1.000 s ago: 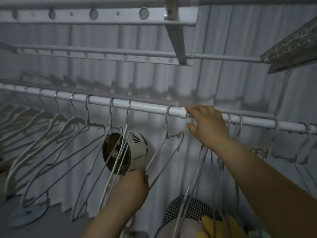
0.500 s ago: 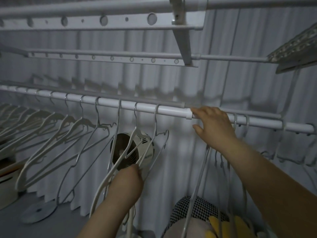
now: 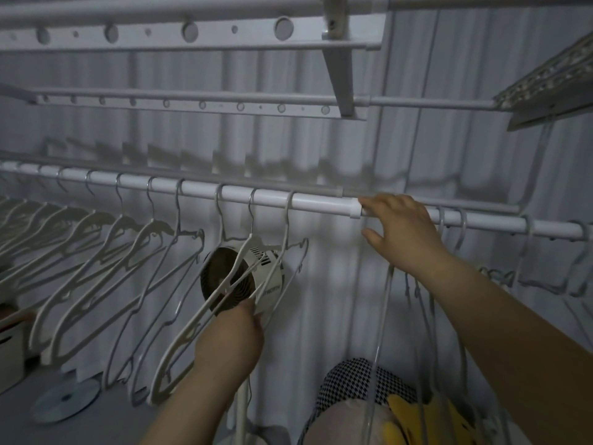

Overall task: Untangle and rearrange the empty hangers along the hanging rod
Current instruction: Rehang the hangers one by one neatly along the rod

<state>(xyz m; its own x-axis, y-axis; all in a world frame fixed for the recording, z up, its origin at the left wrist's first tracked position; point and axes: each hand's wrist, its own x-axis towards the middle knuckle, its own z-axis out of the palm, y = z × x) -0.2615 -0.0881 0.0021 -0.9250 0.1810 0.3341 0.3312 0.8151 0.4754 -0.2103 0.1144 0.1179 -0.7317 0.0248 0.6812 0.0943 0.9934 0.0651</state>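
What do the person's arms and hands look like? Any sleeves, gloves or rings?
Both arms are bare as far as the picture shows, with no sleeves in view. The left hand and right hand wear no gloves, and no rings, watch or bracelets are visible.

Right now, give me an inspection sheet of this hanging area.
Surface: white hanging rod runs across, sloping down to the right.
Job's things: empty hangers spaced along the left; a bunched group hangs below the right hand.
Clutter: small fan behind the hangers; checkered and yellow fabric below.
Hands: left hand grips hanger arms; right hand rests on the rod.
Cables: nothing seen.
Surroundings: pleated curtain; perforated rails overhead.
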